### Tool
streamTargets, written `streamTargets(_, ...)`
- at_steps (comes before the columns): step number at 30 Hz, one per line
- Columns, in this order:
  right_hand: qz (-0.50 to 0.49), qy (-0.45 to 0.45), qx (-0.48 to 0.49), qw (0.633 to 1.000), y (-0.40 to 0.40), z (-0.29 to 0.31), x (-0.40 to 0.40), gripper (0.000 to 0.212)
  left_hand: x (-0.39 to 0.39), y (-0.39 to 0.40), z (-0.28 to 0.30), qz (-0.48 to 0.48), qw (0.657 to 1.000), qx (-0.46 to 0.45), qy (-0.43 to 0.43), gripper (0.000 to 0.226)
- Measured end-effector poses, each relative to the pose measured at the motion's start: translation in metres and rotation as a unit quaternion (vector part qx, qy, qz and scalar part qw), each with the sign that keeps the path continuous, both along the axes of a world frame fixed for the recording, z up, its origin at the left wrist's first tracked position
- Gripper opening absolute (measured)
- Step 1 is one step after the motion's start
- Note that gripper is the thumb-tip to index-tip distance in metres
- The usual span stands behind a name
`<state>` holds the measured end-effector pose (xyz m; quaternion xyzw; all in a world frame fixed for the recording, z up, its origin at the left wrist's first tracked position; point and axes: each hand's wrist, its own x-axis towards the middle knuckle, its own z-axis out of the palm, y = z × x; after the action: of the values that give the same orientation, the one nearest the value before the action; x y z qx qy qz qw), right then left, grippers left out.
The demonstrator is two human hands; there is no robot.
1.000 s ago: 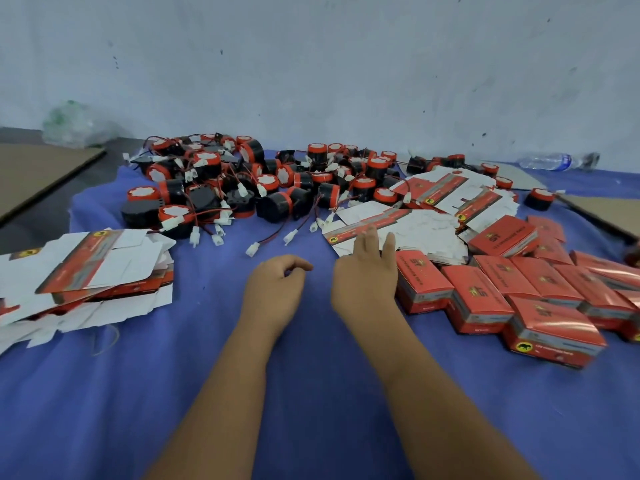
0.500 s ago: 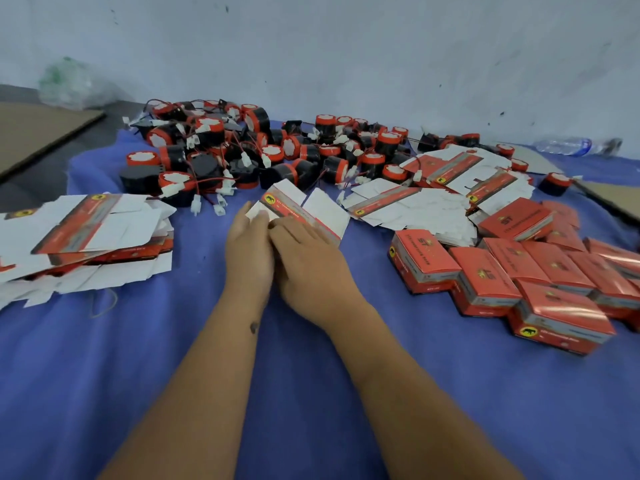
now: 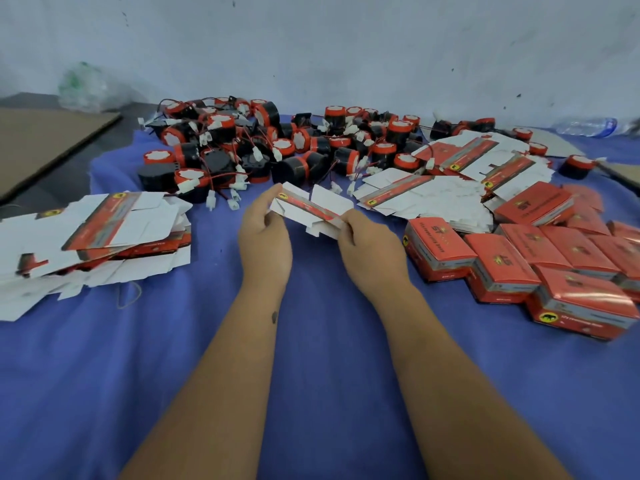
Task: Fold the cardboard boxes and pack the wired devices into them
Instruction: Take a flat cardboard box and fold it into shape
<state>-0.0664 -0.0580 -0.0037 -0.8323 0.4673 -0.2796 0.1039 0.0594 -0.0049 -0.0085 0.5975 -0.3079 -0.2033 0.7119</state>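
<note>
Right now both hands hold one flat, unfolded white-and-red cardboard box blank (image 3: 309, 211) just above the blue cloth-covered work surface (image 3: 311, 375). The left hand (image 3: 265, 237) pinches the blank's far-left end between thumb and curled fingers; the right hand (image 3: 372, 249) pinches its near-right end the same way. The blank's long axis, marked by its red printed strip, runs slantwise from upper left to lower right, so it spans the gap between the two hands, with its white flaps spreading away from the person.

Taking that blank as the landmark: the heap of black-and-red cylindrical wired devices with white plugs (image 3: 277, 150) lies just beyond it, its nearest plugs close to the far flaps. A loose stack of more flat white-and-red box blanks (image 3: 93, 237) lies well to its left, and another spread of flat blanks (image 3: 450, 181) just to its right and beyond. The finished red folded boxes (image 3: 519, 258) sit in rows to its right, near the right hand.

Judging from this, the step in hand is opening the blank into a sleeve. That turns on the hands squeezing toward each other along the long axis, each at its own end. For the device to follow, the left hand looks the nearer to the heap.
</note>
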Motion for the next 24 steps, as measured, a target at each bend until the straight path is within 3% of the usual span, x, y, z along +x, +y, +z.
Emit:
streamTargets(4, -0.028, -0.045, -0.021, 0.998, 0.000, 0.003, -0.002, 0.017, 0.001, -0.002, -0.004, -0.052, 0.997, -0.015, -0.049, 0.070)
streamTargets(8, -0.020, -0.233, 0.001, 0.972, 0.002, 0.005, 0.001, 0.024, -0.010, -0.001, -0.003, -0.116, 0.978, -0.009, -0.170, 0.087)
streamTargets(11, -0.007, -0.246, -0.001, 0.969, 0.003, 0.005, 0.003, 0.026, -0.011, 0.001, 0.001, -0.040, 0.969, -0.069, -0.233, 0.096)
streamTargets(14, 0.033, -0.232, 0.014, 0.972, 0.004, 0.004, 0.001, 0.023, -0.004, 0.003, -0.001, 0.024, 0.953, -0.038, -0.301, 0.115)
streamTargets(19, -0.002, -0.222, -0.005, 0.975, -0.002, 0.002, -0.003, 0.016, 0.001, 0.002, -0.004, 0.013, 0.934, -0.028, -0.355, 0.084)
streamTargets(24, -0.068, -0.319, 0.023, 0.945, -0.005, 0.007, -0.005, 0.019, -0.002, -0.006, -0.007, -0.036, 0.913, -0.003, -0.407, 0.100)
